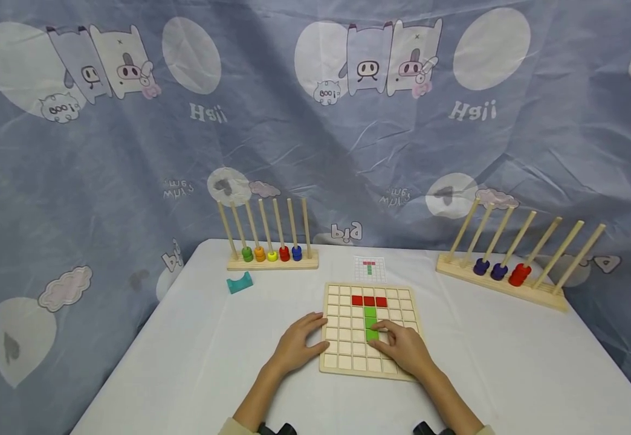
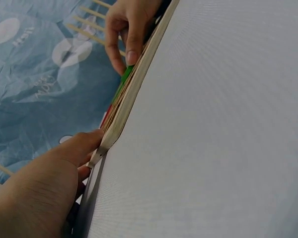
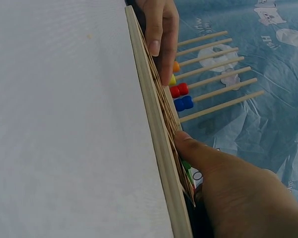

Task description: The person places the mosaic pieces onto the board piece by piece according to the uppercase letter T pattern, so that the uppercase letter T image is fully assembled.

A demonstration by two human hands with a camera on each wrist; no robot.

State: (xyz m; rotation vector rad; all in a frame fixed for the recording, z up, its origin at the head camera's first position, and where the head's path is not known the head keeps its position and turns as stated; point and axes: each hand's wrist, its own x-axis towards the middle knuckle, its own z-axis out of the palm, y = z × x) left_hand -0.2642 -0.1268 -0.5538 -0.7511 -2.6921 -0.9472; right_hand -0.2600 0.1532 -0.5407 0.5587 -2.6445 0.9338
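A square wooden grid board [image 1: 345, 365] lies on the table. Three red tiles [image 1: 368, 301] form a row in its upper part, and a column of green tiles [image 1: 370, 312] runs down from the middle one. My right hand [image 1: 407, 347] pinches the lowest green tile [image 1: 372, 334] between thumb and index finger, at the board's surface. At the board's left edge rests my left hand [image 1: 296, 345], thumb and fingers spread apart and touching the frame. In the left wrist view the right hand's [image 2: 131, 29] fingertips meet the green tile.
Behind the board lies a small printed card [image 1: 370, 269] with a red and green T pattern. A peg rack [image 1: 273, 264] with coloured beads stands back left, another peg rack [image 1: 503, 288] at the right. A teal curved block [image 1: 240, 283] lies near the left rack.
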